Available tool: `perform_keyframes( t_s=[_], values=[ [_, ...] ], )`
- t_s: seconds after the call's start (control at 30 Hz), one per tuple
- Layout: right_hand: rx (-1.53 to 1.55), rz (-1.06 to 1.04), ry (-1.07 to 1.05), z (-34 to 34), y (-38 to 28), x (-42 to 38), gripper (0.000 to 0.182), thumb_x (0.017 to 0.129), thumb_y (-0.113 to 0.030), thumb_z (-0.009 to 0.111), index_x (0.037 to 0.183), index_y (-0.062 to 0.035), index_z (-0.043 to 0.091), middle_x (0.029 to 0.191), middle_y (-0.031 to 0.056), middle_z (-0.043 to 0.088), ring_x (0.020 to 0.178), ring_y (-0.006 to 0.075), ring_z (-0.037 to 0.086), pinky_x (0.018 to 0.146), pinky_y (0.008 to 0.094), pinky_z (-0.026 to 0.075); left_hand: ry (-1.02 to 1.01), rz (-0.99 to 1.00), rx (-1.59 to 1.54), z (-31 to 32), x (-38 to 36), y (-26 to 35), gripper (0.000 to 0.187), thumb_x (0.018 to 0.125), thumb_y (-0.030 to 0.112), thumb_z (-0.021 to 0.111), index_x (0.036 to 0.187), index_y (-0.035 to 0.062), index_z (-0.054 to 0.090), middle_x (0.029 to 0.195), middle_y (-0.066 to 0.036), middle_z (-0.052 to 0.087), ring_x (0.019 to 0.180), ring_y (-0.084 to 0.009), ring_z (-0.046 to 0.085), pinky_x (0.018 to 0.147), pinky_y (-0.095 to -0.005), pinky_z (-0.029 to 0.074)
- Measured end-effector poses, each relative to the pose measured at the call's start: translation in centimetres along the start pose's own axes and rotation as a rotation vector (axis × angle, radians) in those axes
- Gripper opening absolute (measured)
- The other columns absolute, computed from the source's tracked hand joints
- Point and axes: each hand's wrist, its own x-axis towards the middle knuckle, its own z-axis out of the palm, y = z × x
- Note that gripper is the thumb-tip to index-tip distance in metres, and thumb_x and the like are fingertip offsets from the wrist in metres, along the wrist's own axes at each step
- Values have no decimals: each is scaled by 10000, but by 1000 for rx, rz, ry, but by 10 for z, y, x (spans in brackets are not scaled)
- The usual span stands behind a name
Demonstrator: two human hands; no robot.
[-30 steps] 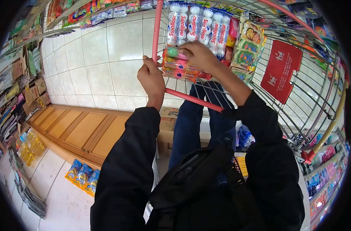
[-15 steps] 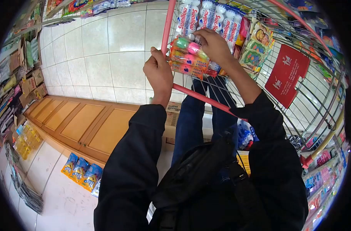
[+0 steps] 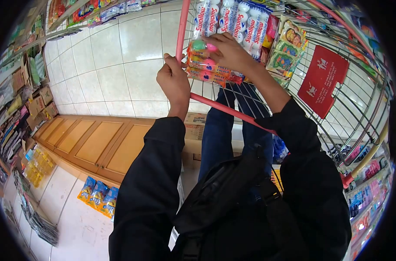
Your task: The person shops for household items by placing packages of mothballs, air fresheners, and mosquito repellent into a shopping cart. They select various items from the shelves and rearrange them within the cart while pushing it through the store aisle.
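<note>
- Pink cart rim was gripped by the left hand, fingers closed.
- Right hand clasped the toilet colour pack above the cart's wire floor.

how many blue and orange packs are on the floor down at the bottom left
3, side by side in a row on the floor tiles: left pack, middle pack, right pack. The black sleeve may hide more.

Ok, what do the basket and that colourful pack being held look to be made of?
The basket looks like metal wire, bare grey in the grid, with a pink rim that seems painted or plastic-coated. The colourful pack, gripped by the right hand with the left hand at its end, appears to be glossy clear plastic film; it shows glare.
</note>
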Motion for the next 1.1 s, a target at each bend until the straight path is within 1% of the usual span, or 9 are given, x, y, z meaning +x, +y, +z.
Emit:
perform_keyframes(
  t_s=[0.33, 0.47, 0.6, 0.67, 0.73, 0.87, 0.93, 1.0, 1.1],
  values=[
    [-9, 101, 135, 1, -8, -7, 373, 798, -77, 651, 1170, -97, 643, 1059, 113, 617, 1004, 320, 549, 927, 403, 467, 53, 48, 57, 0, -2, 3, 593, 1030, 357, 376, 671, -71, 573, 527, -126, 522, 508, -158, 451, 525, -365, 380],
    [50, 208, -190, -24, -3, 0, 440, 849, -132, 649, 1283, -121, 583, 1266, 128, 587, 1182, 325, 528, 986, 387, 448, 36, 74, 125, -2, -3, 3, 626, 1024, 403, 361, 824, -81, 704, 611, -143, 628, 573, -197, 570, 616, -358, 453],
    [334, 388, 99, -112, -49, -34, 452, 868, -203, 679, 1294, -97, 573, 1308, 147, 573, 1247, 305, 511, 1050, 369, 388, 66, 96, 88, -2, -8, 8, 647, 1020, 441, 365, 738, -78, 627, 593, -156, 584, 564, -220, 539, 583, -382, 418],
    [134, 277, 277, -162, -44, -90, 440, 857, -199, 694, 1263, -68, 588, 1293, 155, 580, 1256, 303, 504, 1053, 382, 381, 127, 163, 46, 2, -9, 6, 657, 1026, 424, 373, 582, -40, 511, 473, -102, 439, 451, -192, 370, 476, -400, 319],
    [-423, 331, 415, -248, -99, -151, 375, 827, -150, 693, 1186, -65, 625, 1284, 168, 576, 1239, 369, 491, 1057, 456, 358, 140, 214, 36, 5, -5, -12, 643, 1025, 447, 374, 614, -29, 510, 485, -97, 425, 440, -186, 355, 468, -376, 336],
    [-991, 871, 605, -353, -153, -269, 698, 810, -328, 696, 1419, -139, 410, 1481, 148, 347, 1374, 371, 308, 1089, 637, 193, 15, 169, -81, -5, -22, 4, 538, 1023, 400, 403, 835, -54, 622, 564, -130, 521, 510, -250, 475, 561, -406, 435],
    [-889, 1084, 598, -351, -119, -330, 779, 818, -510, 637, 1438, -105, 393, 1522, 154, 284, 1387, 402, 265, 1094, 637, 188, 30, 334, 250, 2, -9, -36, 455, 1021, 346, 411, 1017, -53, 631, 782, -204, 626, 733, -343, 603, 711, -460, 473],
    [-1006, 1066, 537, -341, -114, -346, 760, 820, -567, 596, 1398, -94, 454, 1539, 158, 251, 1377, 408, 271, 1084, 620, 213, 61, 501, 235, 0, -27, -25, 409, 981, 302, 484, 1186, -44, 561, 1015, -275, 619, 946, -408, 600, 838, -475, 464],
    [-933, 926, 741, -347, -108, -348, 695, 803, -566, 608, 1285, -67, 563, 1553, 149, 223, 1334, 405, 313, 1020, 566, 288, 19, 517, 323, 0, -41, -46, 658, 843, 228, 620, 1401, -12, 367, 1144, -301, 557, 1031, -445, 548, 904, -499, 437]
  ],
)
